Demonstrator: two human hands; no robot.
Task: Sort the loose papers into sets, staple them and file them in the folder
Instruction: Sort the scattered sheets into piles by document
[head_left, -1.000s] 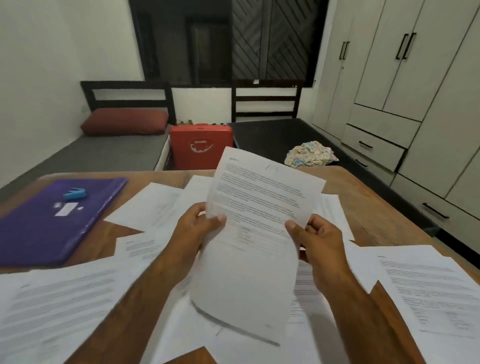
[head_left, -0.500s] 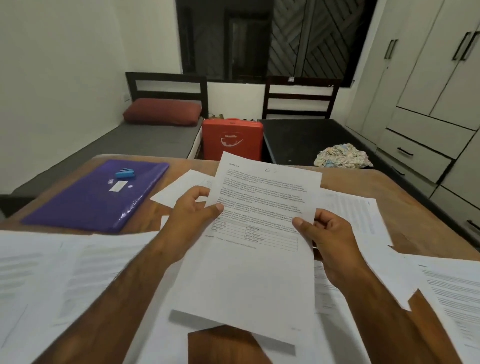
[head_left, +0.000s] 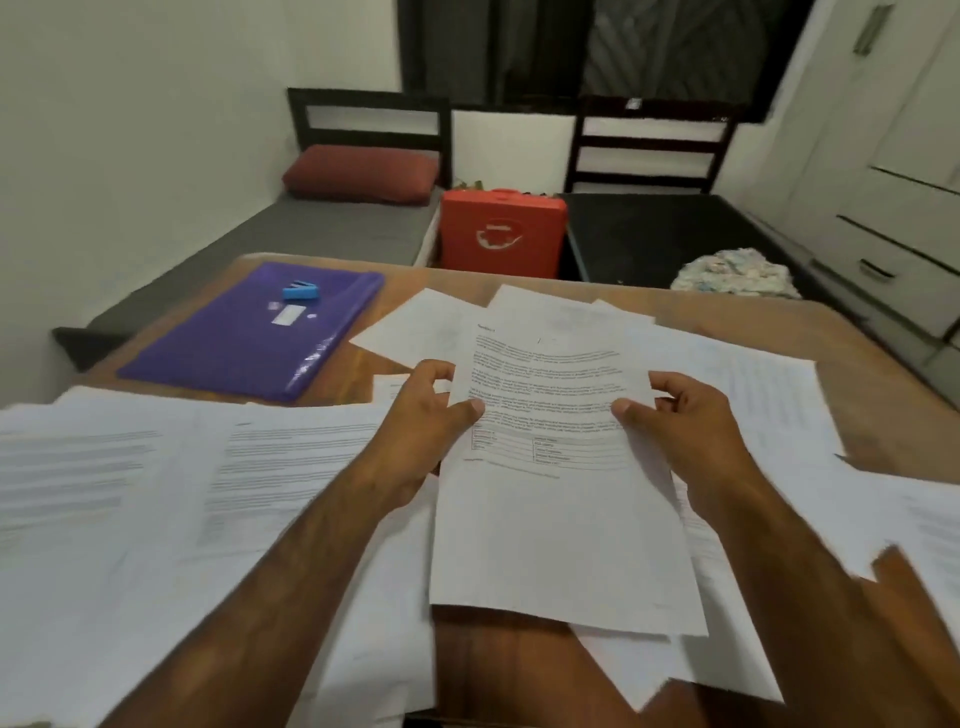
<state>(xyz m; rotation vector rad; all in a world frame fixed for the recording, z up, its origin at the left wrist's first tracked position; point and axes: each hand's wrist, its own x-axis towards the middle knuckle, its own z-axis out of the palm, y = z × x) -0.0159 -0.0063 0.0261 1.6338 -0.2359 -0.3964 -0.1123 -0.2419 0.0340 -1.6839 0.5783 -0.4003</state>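
Step in hand, as judged: sorting. The left hand (head_left: 426, 415) and the right hand (head_left: 675, 415) hold one printed sheet (head_left: 556, 467) just above the counter (head_left: 857, 338). Each grip is closed on a side edge of the sheet, thumb on the printed face, fingers behind. The sheet carries paragraphs of text and a small table; its heading is too small to read.

Loose papers (head_left: 130, 493) cover most of the counter, overlapping to the left, to the right and under the held sheet. No stapled set is visible.

Next move, as judged: match the sheet to its set by the heading, then lay it squarely on that pile. Keep piles apart; overlapping sheets may mix.

Containers: the purple folder (head_left: 249, 338) lies closed at the far left of the counter, well apart from the hands. Its contents cannot be seen. On its cover rest a blue stapler (head_left: 300, 292) and a white label (head_left: 289, 315). Neither is in use.
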